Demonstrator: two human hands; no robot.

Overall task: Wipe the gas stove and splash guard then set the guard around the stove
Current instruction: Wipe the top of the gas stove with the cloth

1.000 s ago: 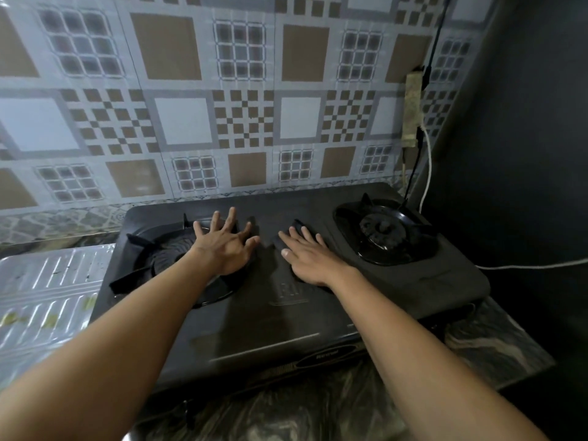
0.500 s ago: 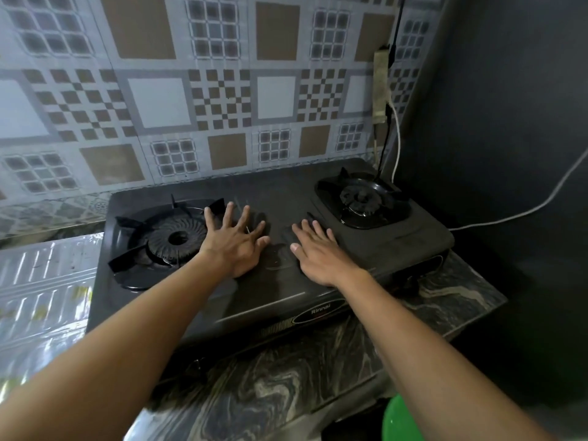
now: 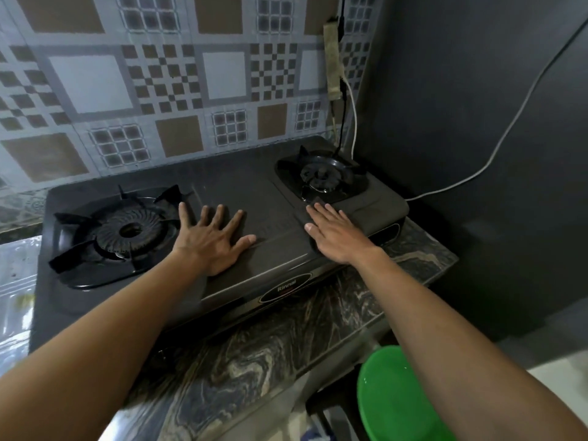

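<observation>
A dark two-burner gas stove (image 3: pixel 241 189) stands on a marbled counter (image 3: pixel 280 342) against the tiled wall. My left hand (image 3: pixel 211 238) lies flat on the stove top with fingers spread, just right of the left burner (image 3: pixel 127 232). My right hand (image 3: pixel 337 233) lies flat with straight fingers near the stove's front right, just below the right burner (image 3: pixel 321 178). Neither hand holds anything. A shiny ribbed metal sheet (image 3: pixel 16 281), possibly the splash guard, lies flat to the left of the stove. No cloth is in view.
A power strip (image 3: pixel 332 62) hangs on the tiled wall behind the right burner, with a white cable (image 3: pixel 496 148) running across the dark wall on the right. A green round plastic thing (image 3: pixel 397 396) sits below the counter's front right edge.
The view has swung back and to the right. My hands have moved apart on the stove top, the right one sliding toward the right burner. The green plastic thing has come into view.
</observation>
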